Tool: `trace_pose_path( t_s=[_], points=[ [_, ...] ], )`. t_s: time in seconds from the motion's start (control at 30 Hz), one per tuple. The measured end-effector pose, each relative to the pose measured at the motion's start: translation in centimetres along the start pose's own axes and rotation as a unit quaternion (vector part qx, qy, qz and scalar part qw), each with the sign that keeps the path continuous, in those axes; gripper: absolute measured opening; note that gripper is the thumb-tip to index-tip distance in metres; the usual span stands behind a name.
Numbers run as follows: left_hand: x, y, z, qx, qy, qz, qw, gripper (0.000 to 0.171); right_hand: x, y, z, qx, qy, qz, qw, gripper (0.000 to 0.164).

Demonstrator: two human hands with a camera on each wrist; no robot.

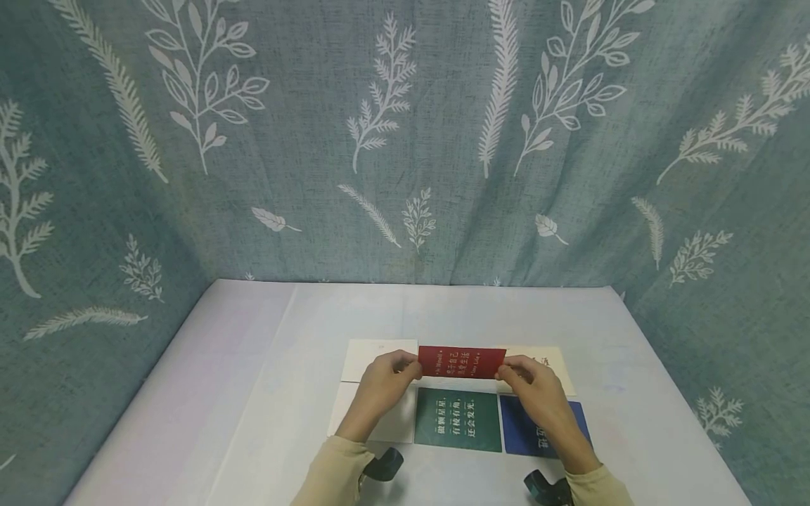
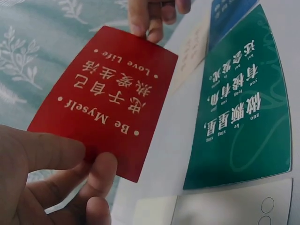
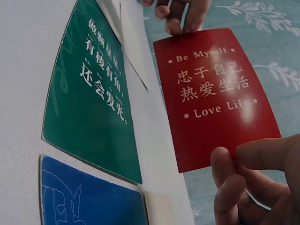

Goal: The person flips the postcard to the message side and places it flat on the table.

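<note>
A red card [image 1: 462, 362] with pale lettering, "Be Myself" and "Love Life" among it, is held up above the table between both hands. My left hand [image 1: 386, 385] pinches one short end between thumb and fingers. The opposite end is pinched by my right hand [image 1: 543, 393]. In both wrist views the red card [image 2: 110, 98] is tilted, its printed face turned towards the cameras. Below it on the table lies a green card [image 1: 458, 419] with white characters. A blue card [image 1: 525, 425] lies to the right of the green one, partly covered by my right hand and forearm.
A cream card [image 1: 550, 362] lies behind the right hand. On the left are a white card [image 1: 367, 358] at the back and another pale card [image 1: 401, 418] in front, partly behind the left hand. A leaf-patterned curtain [image 1: 443, 140] stands around the white table [image 1: 272, 393].
</note>
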State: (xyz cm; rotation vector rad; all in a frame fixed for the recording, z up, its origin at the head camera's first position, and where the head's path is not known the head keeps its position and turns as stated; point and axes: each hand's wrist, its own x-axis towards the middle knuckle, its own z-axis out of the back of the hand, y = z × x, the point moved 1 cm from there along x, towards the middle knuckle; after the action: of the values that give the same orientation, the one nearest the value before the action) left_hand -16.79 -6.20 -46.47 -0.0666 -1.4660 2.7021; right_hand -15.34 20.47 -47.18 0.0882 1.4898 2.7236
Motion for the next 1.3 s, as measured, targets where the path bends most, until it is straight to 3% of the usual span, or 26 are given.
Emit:
trace_pose_path(
  t_s=[0.27,0.57,0.87,1.3],
  points=[
    [0.2,0.1,0.0,-0.012,0.001,-0.003,0.9999,0.022,0.3,-0.3,0.3,0.014,0.003,0.016,1.000,0.025],
    [0.4,0.2,0.0,-0.012,-0.018,-0.035,0.9991,0.022,0.5,-0.5,0.5,0.015,-0.005,0.041,0.999,0.026],
    [0.4,0.2,-0.2,0.066,-0.070,-0.100,0.9903,0.024,0.7,-0.9,0.2,0.018,-0.006,0.037,0.999,0.039],
    [0.5,0.0,-0.6,0.056,-0.101,-0.079,0.9901,0.023,0.5,-1.1,-0.2,0.039,-0.008,0.070,0.997,0.049]
  ],
)
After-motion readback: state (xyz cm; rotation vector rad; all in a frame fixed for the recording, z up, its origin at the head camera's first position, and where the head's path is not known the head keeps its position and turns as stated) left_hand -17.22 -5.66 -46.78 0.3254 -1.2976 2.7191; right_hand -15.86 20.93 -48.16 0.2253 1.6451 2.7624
